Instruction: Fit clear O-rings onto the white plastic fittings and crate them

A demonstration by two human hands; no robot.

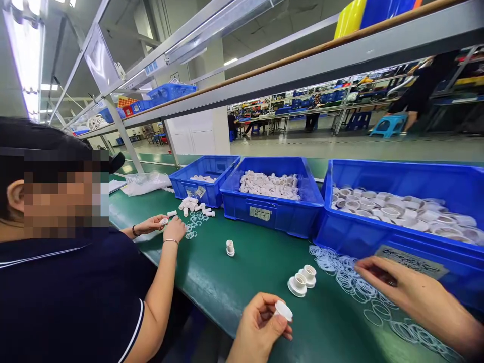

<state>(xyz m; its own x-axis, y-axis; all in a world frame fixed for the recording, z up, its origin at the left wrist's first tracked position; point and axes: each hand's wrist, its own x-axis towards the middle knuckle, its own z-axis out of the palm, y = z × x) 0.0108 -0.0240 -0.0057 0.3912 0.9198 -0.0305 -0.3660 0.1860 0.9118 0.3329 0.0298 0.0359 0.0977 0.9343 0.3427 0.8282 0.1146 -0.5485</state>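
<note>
My left hand (pixel 262 322) grips a white plastic fitting (pixel 283 311) by its sides near the table's front edge. At the right, my right hand (pixel 408 287) reaches over a spread of thin clear rings (pixel 350 277), its thumb and index finger close together at the pile; whether a ring lies between the fingertips is too small to tell. Two white flanged fittings (pixel 297 285) stand side by side on the green table (pixel 212 272), between my hands and beyond them. Another white fitting (pixel 230 247) stands farther left.
Three blue bins line the back: a large one (pixel 351 237) with white rings, a middle one (pixel 276 214) and a left one (pixel 200 189) with small white parts. At the left, a person (pixel 75 292) handles a small white part beside loose white pieces (pixel 192 205). A shelf (pixel 264 83) crosses above.
</note>
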